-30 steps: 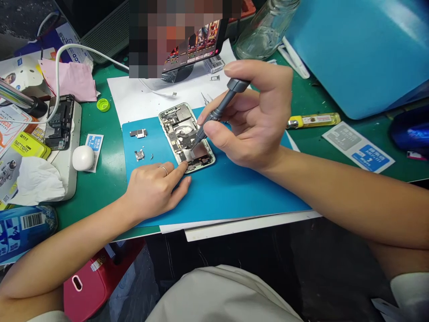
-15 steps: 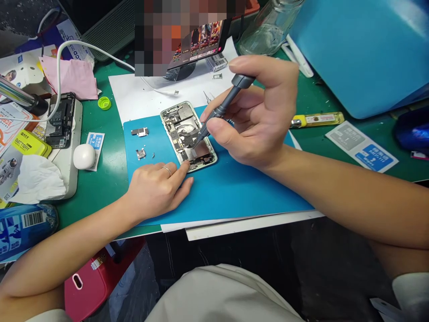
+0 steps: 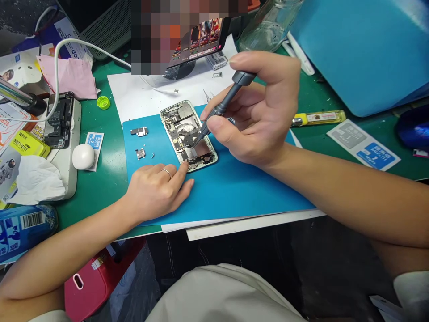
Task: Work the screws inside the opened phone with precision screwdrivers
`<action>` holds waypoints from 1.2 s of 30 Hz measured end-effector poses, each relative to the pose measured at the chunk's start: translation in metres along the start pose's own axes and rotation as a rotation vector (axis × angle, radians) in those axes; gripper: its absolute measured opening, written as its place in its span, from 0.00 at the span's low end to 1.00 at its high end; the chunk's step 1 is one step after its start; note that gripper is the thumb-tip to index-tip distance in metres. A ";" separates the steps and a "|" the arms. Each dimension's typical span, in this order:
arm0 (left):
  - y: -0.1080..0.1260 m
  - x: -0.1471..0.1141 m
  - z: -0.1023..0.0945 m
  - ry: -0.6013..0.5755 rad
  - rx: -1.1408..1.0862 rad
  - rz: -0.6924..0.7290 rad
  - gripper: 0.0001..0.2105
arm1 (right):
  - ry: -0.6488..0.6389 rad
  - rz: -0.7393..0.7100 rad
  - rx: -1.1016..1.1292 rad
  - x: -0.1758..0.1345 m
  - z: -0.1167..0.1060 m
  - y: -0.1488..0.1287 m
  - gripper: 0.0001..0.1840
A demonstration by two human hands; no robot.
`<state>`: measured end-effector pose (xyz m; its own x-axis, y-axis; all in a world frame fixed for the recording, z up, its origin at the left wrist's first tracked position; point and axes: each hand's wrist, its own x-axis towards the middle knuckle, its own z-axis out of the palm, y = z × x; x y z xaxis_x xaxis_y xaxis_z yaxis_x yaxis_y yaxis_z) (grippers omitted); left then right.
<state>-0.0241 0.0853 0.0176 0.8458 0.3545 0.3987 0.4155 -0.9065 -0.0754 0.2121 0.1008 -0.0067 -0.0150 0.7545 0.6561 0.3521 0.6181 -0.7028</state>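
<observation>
An opened smartphone [image 3: 174, 117], its inner boards showing, lies slightly turned on a blue mat [image 3: 228, 192]. My right hand [image 3: 268, 103] grips a dark grey screwdriver [image 3: 224, 103], one finger bent over its end cap and the thumb against the shaft. Its tip points down into the middle of the phone; whether it touches a screw is too small to tell. My left hand [image 3: 157, 190] rests on the mat, index fingertip against the phone's lower left corner, grasping nothing. Left of the phone lie a small metal bracket part [image 3: 139, 131] and another small part [image 3: 140, 153] with tiny screws.
Behind the phone a lit screen [image 3: 201, 42] stands near a glass jar [image 3: 264, 31]. Rightward are a yellow-handled tool [image 3: 318, 118] and a blue-grey card [image 3: 363, 145]. Leftward sit a white earbud case [image 3: 83, 156], a green cap [image 3: 103, 103], a white cable [image 3: 56, 67] and a blue can [image 3: 28, 228].
Hardly anything differs. The view has shifted very slightly; my right hand keeps the screwdriver at the same place in the phone, and my left fingertip stays on its corner.
</observation>
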 end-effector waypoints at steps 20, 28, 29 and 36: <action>-0.001 0.002 -0.005 0.054 -0.154 0.074 0.11 | 0.015 -0.009 -0.110 -0.002 -0.001 -0.003 0.32; -0.003 0.001 -0.005 0.041 -0.229 -0.008 0.14 | -0.063 -0.302 -0.147 0.002 0.002 -0.003 0.38; -0.003 0.001 -0.005 0.041 -0.232 -0.010 0.14 | -0.059 -0.352 -0.162 0.004 0.002 -0.003 0.39; -0.002 0.000 -0.005 0.040 -0.222 -0.009 0.14 | -0.042 -0.471 -0.202 0.011 0.003 -0.004 0.39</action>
<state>-0.0267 0.0864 0.0223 0.8267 0.3578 0.4343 0.3355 -0.9330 0.1300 0.2079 0.1070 0.0023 -0.2520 0.4156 0.8739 0.4717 0.8413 -0.2641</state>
